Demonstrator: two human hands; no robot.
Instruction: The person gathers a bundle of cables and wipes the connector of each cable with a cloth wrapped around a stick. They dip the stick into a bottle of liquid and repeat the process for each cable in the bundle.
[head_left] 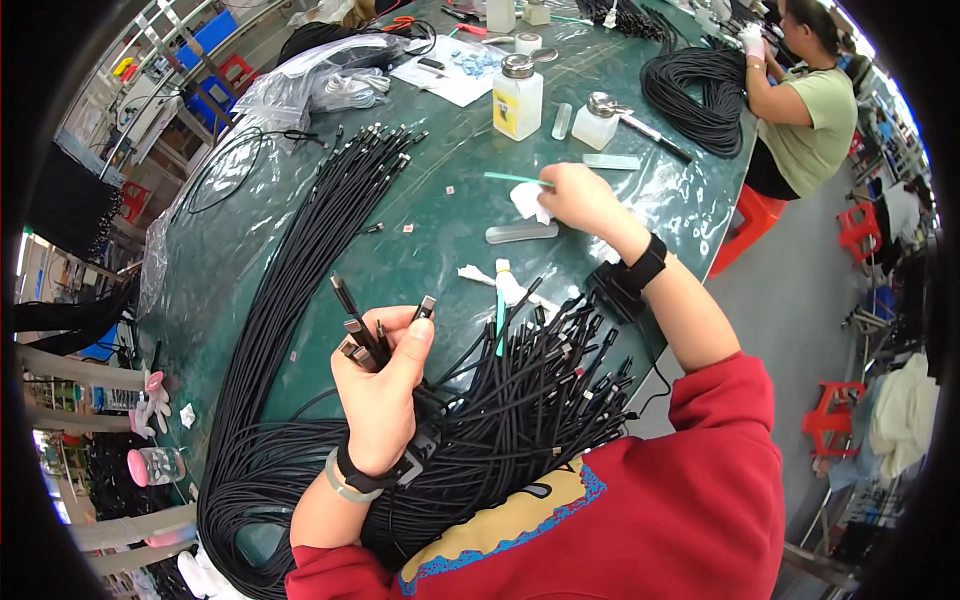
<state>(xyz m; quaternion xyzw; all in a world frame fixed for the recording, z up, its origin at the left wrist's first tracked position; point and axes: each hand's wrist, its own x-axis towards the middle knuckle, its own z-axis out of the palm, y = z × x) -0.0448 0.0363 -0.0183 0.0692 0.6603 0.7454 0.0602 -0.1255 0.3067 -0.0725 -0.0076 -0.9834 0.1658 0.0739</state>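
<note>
My left hand (385,385) is closed around several black cable ends (358,325) with metal plugs, held upright above the green table (420,215). My right hand (578,197) reaches forward and pinches a thin green-handled swab (512,178) over a small white wipe (527,202). A thick bundle of black cables (320,215) runs from my lap up the table on the left. A second fan of cable ends (545,365) lies by my right forearm.
A pump bottle with yellow liquid (517,95) and a smaller dispenser (598,122) stand ahead. A metal strip (521,233) and white swabs (505,285) lie mid-table. Another person (805,105) works at the far right beside coiled cables (700,90). Plastic bags (320,80) sit at the back left.
</note>
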